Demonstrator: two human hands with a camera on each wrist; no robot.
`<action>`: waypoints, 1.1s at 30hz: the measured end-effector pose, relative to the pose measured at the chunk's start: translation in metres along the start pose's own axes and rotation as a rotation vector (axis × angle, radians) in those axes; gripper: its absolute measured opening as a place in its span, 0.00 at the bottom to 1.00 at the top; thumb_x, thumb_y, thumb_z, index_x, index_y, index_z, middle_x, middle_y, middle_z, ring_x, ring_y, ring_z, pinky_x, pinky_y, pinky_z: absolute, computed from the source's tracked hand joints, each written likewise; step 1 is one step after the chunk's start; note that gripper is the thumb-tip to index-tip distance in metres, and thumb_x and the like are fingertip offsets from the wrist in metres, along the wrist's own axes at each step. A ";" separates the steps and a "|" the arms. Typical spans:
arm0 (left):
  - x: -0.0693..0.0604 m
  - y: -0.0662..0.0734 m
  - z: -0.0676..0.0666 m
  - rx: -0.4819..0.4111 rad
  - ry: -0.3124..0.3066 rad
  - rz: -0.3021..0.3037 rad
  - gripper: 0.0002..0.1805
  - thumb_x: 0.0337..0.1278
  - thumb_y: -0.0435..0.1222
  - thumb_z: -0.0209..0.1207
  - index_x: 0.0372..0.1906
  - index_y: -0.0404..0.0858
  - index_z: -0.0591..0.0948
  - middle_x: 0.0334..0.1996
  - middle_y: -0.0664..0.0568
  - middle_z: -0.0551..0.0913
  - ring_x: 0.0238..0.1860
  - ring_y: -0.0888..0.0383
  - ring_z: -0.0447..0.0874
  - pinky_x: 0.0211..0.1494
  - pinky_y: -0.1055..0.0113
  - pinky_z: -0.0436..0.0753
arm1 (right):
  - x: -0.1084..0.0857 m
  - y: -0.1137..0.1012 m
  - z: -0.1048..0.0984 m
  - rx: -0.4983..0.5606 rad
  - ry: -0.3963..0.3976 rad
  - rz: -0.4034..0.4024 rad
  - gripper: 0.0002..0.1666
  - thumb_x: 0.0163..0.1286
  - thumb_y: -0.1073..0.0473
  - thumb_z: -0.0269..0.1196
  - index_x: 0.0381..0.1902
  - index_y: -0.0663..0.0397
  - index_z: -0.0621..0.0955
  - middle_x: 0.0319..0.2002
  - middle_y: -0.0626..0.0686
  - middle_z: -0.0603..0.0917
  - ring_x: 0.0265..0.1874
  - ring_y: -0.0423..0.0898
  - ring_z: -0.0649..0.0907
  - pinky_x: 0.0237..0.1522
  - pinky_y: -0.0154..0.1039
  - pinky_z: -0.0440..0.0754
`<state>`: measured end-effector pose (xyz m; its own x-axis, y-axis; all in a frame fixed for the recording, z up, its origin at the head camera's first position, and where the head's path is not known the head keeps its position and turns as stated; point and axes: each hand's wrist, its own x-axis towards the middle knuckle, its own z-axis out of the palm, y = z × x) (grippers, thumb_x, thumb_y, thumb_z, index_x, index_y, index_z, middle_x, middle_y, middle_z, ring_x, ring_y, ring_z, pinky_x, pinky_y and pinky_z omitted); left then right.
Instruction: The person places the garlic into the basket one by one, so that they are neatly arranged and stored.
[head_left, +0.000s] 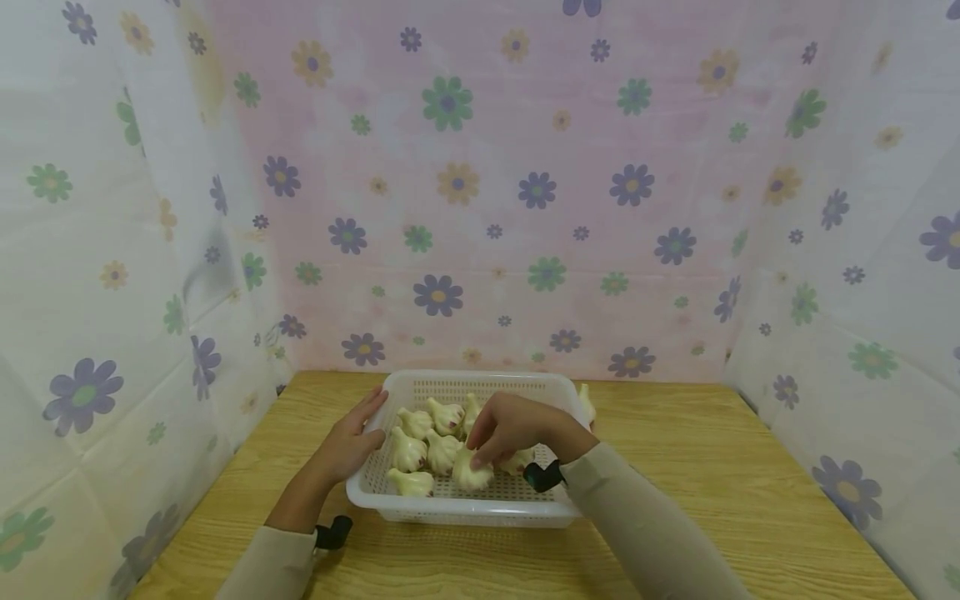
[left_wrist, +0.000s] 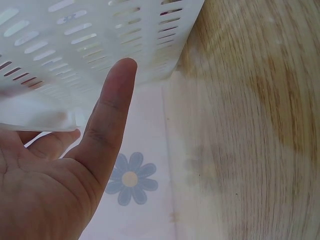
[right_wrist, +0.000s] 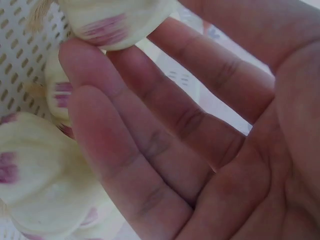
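Observation:
A white plastic basket (head_left: 480, 505) with slotted walls holds several garlic bulbs (head_left: 408, 450), cream with purplish patches. My left hand (head_left: 350, 446) rests against its left rim, thumb near the top edge; in the left wrist view a straight finger (left_wrist: 112, 107) lies along the outer wall. Over the middle of the basket my right hand (head_left: 513, 425) pinches a garlic bulb (head_left: 472, 475) near the front wall. In the right wrist view that held bulb (right_wrist: 117, 22) touches the fingertips, and other bulbs (right_wrist: 47, 180) lie beside the fingers.
The basket stands on a wood-grain table (head_left: 675, 475). Another garlic bulb (head_left: 587, 402) lies outside the basket, past its right rim and partly hidden. Flower-printed cloth (head_left: 495, 208) closes off the back and both sides.

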<state>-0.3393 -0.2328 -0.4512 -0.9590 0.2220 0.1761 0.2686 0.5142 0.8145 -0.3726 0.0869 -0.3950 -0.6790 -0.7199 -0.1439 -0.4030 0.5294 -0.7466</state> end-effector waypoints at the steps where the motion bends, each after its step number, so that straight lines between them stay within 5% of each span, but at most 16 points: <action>1: 0.000 0.000 0.000 -0.002 -0.001 0.000 0.44 0.59 0.31 0.53 0.83 0.39 0.56 0.85 0.52 0.44 0.84 0.38 0.42 0.78 0.36 0.60 | 0.000 -0.001 0.001 -0.005 -0.007 -0.003 0.11 0.58 0.58 0.78 0.40 0.46 0.92 0.31 0.48 0.92 0.25 0.49 0.86 0.33 0.46 0.88; 15: 0.001 -0.003 0.001 0.013 -0.001 -0.015 0.44 0.60 0.32 0.51 0.83 0.41 0.55 0.85 0.56 0.44 0.84 0.40 0.44 0.76 0.39 0.64 | 0.005 -0.005 0.012 -0.084 0.011 0.068 0.04 0.60 0.65 0.75 0.29 0.51 0.91 0.26 0.48 0.91 0.32 0.56 0.91 0.34 0.48 0.90; 27: 0.001 -0.002 0.000 0.024 0.005 -0.016 0.45 0.59 0.32 0.52 0.83 0.41 0.55 0.85 0.55 0.44 0.84 0.40 0.43 0.77 0.39 0.63 | 0.006 -0.009 0.018 -0.100 -0.038 0.093 0.05 0.58 0.64 0.77 0.31 0.49 0.91 0.27 0.47 0.91 0.28 0.52 0.91 0.34 0.50 0.90; 33: 0.001 -0.002 0.000 0.026 0.005 -0.009 0.44 0.59 0.32 0.52 0.83 0.40 0.55 0.85 0.54 0.45 0.84 0.39 0.43 0.76 0.38 0.64 | 0.006 -0.008 0.020 -0.109 -0.125 0.104 0.11 0.57 0.64 0.78 0.38 0.45 0.91 0.27 0.47 0.91 0.26 0.49 0.90 0.32 0.49 0.89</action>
<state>-0.3410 -0.2336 -0.4521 -0.9617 0.2137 0.1719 0.2627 0.5378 0.8011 -0.3611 0.0690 -0.4030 -0.6413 -0.7055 -0.3015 -0.4035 0.6444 -0.6496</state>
